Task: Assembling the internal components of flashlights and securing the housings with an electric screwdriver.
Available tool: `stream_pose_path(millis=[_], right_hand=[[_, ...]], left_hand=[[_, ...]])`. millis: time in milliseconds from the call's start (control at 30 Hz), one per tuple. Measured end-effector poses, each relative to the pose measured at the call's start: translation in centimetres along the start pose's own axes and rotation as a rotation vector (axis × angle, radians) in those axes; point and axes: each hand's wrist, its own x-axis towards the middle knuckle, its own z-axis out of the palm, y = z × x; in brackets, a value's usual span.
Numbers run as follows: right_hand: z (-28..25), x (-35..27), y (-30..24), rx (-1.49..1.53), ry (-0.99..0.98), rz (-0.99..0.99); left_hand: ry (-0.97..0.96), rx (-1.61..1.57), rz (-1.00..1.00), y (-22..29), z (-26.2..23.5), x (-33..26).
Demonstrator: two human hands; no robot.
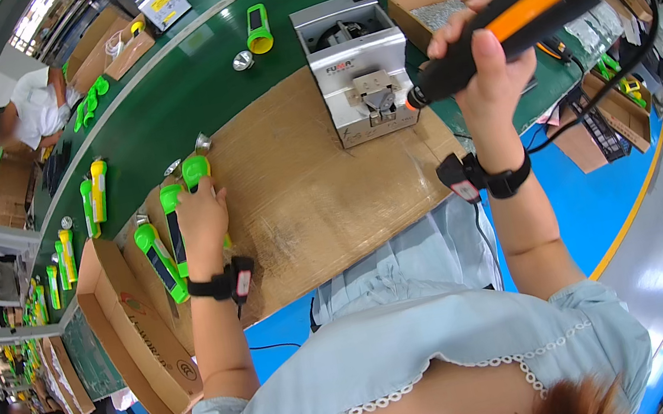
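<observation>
My right hand (494,74) is wrapped round a black electric screwdriver (515,18) with an orange panel. The screwdriver's tip reaches the front of a grey screw feeder (357,71); whether a screw sits on it is too small to tell. My left hand (203,215) is closed over a green flashlight (196,170), whose wide end shows beyond my fingers. Right beside it, partly under my fingers, lies another green flashlight (170,201) with a dark panel. A third flashlight (161,262) lies farther left on the cardboard sheet (293,187).
Loose silver reflectors (202,143) lie past my left hand. An open cardboard box (128,329) stands at the left. A carton of small metal parts (439,9) is behind the feeder. More flashlights stand on the green conveyor (222,76). A black cable (631,60) hangs at right.
</observation>
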Motion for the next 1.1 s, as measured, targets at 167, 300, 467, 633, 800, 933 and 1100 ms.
stream_pose_path(millis=[167,300,467,633,800,933,1100], right_hand=[[0.6,0.6,1.7,-0.130,0.001,0.012],[1.7,0.2,2.6,-0.184,-0.002,0.011],[2.1,-0.3,4.2,-0.407,-0.149,0.010],[3.5,-0.5,2.6,-0.364,-0.141,0.174],[3.6,-2.8,0.9,-0.228,-0.097,0.307],[3.2,-3.9,1.0,-0.235,-0.125,0.251],[3.4,-4.3,1.7,-0.259,-0.115,0.270]], left_hand=[[-0.286,-0.674,0.009,3.5,-2.1,-2.3],[0.096,-0.374,0.495,7.2,-2.3,-3.5],[0.169,-0.432,0.623,9.8,-2.6,-2.9],[-0.017,-0.550,0.593,9.4,-1.5,-3.0],[-0.072,-0.686,0.620,8.7,-1.4,-3.0],[-0.095,-0.690,0.632,8.9,-1.8,-3.2],[-0.051,-0.693,0.647,8.8,-1.7,-3.3]])
